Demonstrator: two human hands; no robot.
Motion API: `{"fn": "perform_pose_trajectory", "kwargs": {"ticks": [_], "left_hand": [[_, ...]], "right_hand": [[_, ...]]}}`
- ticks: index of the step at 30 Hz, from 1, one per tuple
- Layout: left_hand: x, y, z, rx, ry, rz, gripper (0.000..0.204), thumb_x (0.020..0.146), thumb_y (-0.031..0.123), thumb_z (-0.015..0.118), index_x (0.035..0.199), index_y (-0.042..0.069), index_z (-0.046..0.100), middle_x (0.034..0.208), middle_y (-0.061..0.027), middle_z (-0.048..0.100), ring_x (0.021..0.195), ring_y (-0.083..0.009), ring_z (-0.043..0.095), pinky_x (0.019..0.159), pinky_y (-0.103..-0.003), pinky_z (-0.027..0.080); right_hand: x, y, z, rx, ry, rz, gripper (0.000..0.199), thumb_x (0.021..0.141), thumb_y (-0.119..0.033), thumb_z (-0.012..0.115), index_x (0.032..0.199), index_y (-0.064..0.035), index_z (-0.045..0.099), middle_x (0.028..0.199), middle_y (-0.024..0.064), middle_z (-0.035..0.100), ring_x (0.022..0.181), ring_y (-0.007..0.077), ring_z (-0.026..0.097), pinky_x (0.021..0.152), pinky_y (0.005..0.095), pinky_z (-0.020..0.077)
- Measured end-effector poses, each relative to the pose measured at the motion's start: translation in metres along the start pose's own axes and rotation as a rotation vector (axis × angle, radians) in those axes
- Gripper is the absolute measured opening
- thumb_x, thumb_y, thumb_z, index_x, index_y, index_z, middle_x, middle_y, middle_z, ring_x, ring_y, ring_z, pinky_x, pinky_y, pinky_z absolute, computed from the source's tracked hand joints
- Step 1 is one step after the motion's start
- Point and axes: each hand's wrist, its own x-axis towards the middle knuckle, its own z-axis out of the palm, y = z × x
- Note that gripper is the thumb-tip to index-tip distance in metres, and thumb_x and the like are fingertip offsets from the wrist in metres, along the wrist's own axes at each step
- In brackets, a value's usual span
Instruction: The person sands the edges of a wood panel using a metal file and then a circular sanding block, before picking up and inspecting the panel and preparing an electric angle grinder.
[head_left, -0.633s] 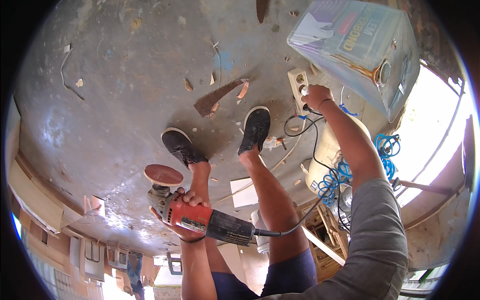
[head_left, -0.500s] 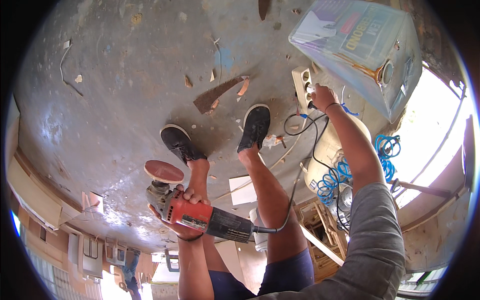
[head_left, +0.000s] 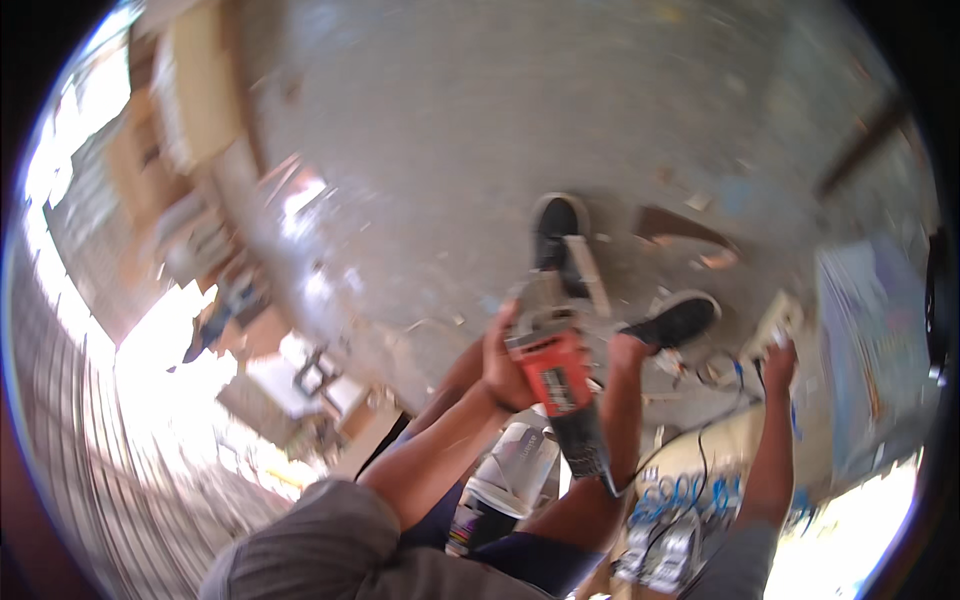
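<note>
Two hands: left [head_left: 505,360] grips one grinder [head_left: 553,370], right [head_left: 778,357] touches one socket strip [head_left: 772,322].

"Where is your left hand [head_left: 505,360]?"
"Out in front of you, elbow bent, fingers curled shut."
"And your right hand [head_left: 778,357]?"
"Your arm is stretched far out, fingers blurry."

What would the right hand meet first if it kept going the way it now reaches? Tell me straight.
The right hand reaches up and slightly left, and its fingertips are already at the pale power strip on the floor, so that comes first. The picture is blurred, so I cannot tell whether it touches the strip or is just short of it.
</note>
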Motion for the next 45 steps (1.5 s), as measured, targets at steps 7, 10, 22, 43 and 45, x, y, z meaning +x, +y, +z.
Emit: {"fn": "perform_pose_trajectory", "kwargs": {"ticks": [7,10,22,43,45], "left_hand": [[-0.008,-0.002,-0.008,-0.078,-0.107,0.118,0.070,0.080,0.068,0.053,0.110,0.005,0.059,0.091,-0.0120,0.065,0.085,-0.0279,0.063,0.080,-0.044,0.050],[-0.001,-0.008,-0.008,-0.099,-0.125,0.116,0.064,0.082,0.065,0.053,0.107,0.006,0.059,0.090,-0.0116,0.065,0.082,-0.0263,0.064,0.078,-0.043,0.051],[0.001,-0.008,-0.007,-0.130,-0.179,0.083,0.070,0.081,0.067,0.050,0.114,0.006,0.056,0.088,-0.0094,0.061,0.085,-0.0273,0.060,0.081,-0.043,0.048],[0.000,-0.014,-0.001,0.033,-0.090,0.075,0.086,0.077,0.080,0.044,0.118,0.005,0.054,0.098,-0.0064,0.056,0.090,-0.0239,0.058,0.084,-0.046,0.044],[-0.001,-0.014,0.001,0.032,-0.084,0.077,0.086,0.077,0.080,0.043,0.118,0.006,0.054,0.098,-0.0061,0.056,0.089,-0.0237,0.058,0.084,-0.046,0.044]], "right_hand": [[0.014,-0.076,-0.010,-0.410,-0.049,0.010,0.034,0.090,-0.018,0.058,0.115,0.0034,0.053,0.100,0.0246,0.065,0.094,0.0434,0.063,0.081,0.0475,0.0516],[0.019,-0.111,-0.024,-0.833,-0.097,0.039,0.031,0.085,-0.026,0.063,0.101,0.0009,0.058,0.090,0.0211,0.067,0.084,0.0398,0.067,0.073,0.0485,0.0536],[0.057,-0.064,-0.034,-0.872,-0.409,0.144,0.041,0.068,-0.038,0.074,0.091,-0.0044,0.072,0.094,0.0203,0.069,0.091,0.0339,0.068,0.077,0.0438,0.0546],[0.002,-0.101,-0.024,-0.564,-0.037,0.288,0.031,0.077,-0.027,0.064,0.095,-0.0017,0.063,0.092,0.0218,0.068,0.087,0.0399,0.066,0.078,0.0494,0.0524],[0.009,-0.126,-0.026,-0.608,-0.105,0.290,0.028,0.078,-0.025,0.063,0.094,-0.0025,0.065,0.093,0.0211,0.068,0.088,0.0384,0.066,0.079,0.0476,0.0531]]}}
